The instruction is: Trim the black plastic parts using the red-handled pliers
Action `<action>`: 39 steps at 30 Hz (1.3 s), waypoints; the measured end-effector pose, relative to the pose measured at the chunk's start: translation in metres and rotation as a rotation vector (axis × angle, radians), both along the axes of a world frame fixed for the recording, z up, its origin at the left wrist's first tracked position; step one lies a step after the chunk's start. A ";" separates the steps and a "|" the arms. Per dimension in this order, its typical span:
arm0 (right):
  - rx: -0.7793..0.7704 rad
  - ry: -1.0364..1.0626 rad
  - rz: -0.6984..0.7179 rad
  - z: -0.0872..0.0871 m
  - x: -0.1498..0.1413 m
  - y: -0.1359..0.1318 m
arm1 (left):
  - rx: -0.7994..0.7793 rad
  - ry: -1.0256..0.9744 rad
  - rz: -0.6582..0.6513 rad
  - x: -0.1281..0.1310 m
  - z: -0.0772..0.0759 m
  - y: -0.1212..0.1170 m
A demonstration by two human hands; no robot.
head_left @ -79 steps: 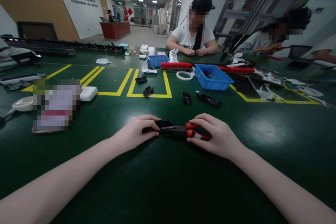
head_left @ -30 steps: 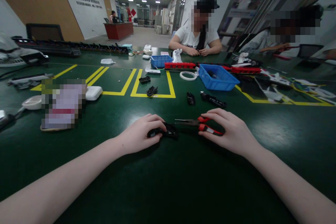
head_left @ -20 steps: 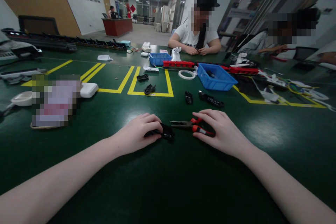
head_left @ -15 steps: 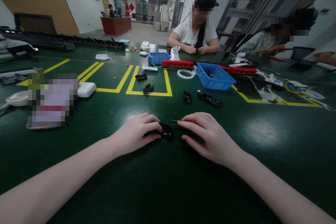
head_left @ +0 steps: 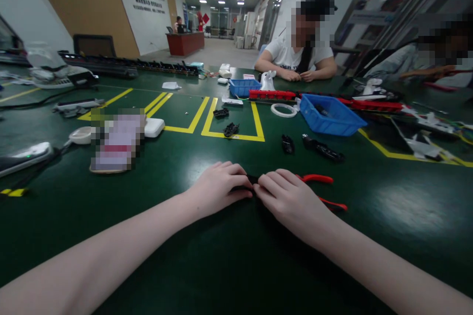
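At the middle of the table, my left hand (head_left: 225, 184) has its fingers closed around a small black plastic part (head_left: 253, 178). Most of that part is covered by the fingers. My right hand (head_left: 283, 194) meets it from the other side, its thumb and fingers pinched together at the part's right end. Red-handled pliers (head_left: 318, 177) show past the right hand, handles spread apart; their jaws are hidden behind it, and I cannot tell whether the hand touches them. Beyond lie a short black part (head_left: 287, 143) and a longer black part (head_left: 323, 149).
Two more black pieces (head_left: 231, 130) lie by yellow tape lines. Behind are a blue bin (head_left: 330, 117), a white tape ring (head_left: 284, 110) and a red rail (head_left: 272, 94). A phone (head_left: 118, 142) and white case (head_left: 154, 127) are at left. A co-worker (head_left: 301, 54) sits opposite.
My right hand has closed in on the black part, fingertips now meeting the left hand's. Red plier handles have come into view beside it. The camera view has turned left.
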State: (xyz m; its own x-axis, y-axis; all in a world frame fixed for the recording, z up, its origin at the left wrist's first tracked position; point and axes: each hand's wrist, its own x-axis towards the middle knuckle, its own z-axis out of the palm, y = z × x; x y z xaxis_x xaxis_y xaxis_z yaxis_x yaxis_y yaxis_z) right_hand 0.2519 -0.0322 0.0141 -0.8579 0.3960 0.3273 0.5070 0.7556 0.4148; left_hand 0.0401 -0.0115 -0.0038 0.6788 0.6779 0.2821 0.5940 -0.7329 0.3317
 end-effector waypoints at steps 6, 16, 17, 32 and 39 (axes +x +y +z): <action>0.119 0.009 -0.003 -0.006 0.004 -0.003 | 0.110 0.032 0.058 0.003 -0.003 -0.001; 0.040 0.085 0.007 -0.014 0.011 0.000 | 0.129 0.032 0.080 0.005 -0.004 -0.002; 0.015 0.108 0.006 -0.014 0.011 0.000 | 0.131 0.030 0.081 0.005 -0.004 -0.002; -0.354 0.149 -0.075 0.003 0.003 0.011 | 0.092 0.016 0.059 0.005 -0.003 -0.001; -0.618 0.475 -0.050 -0.002 0.015 0.010 | 0.031 -0.032 0.042 0.003 -0.002 -0.004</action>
